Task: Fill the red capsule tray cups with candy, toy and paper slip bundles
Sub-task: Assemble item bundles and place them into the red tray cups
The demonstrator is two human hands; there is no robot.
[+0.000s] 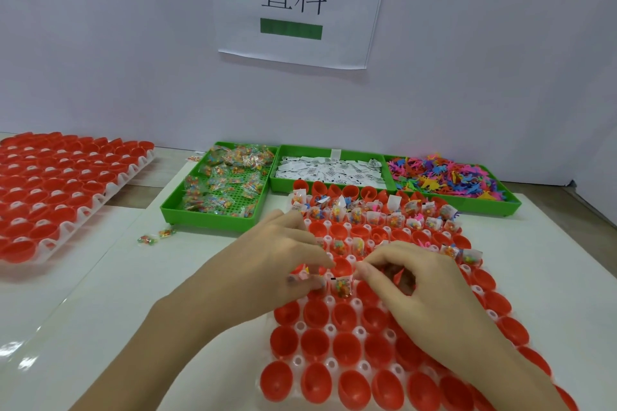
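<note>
The capsule tray, clear plastic with red half-shell cups, lies in front of me. Its far rows hold bundles of candy bag, toy and paper slip; the near rows are bare red cups. My left hand and my right hand meet over the tray's middle rows. Between their fingertips sits a bundle of a candy bag wrapped in a white slip, over a cup. My left fingers pinch its left side and my right thumb and finger pinch its right edge. My right palm seems to hide something red.
Three green trays stand at the back: candy bags, white paper slips, colourful toys. A second tray of red cups lies at the left. Two loose candy bags lie on the white mat. A paper sign hangs on the wall.
</note>
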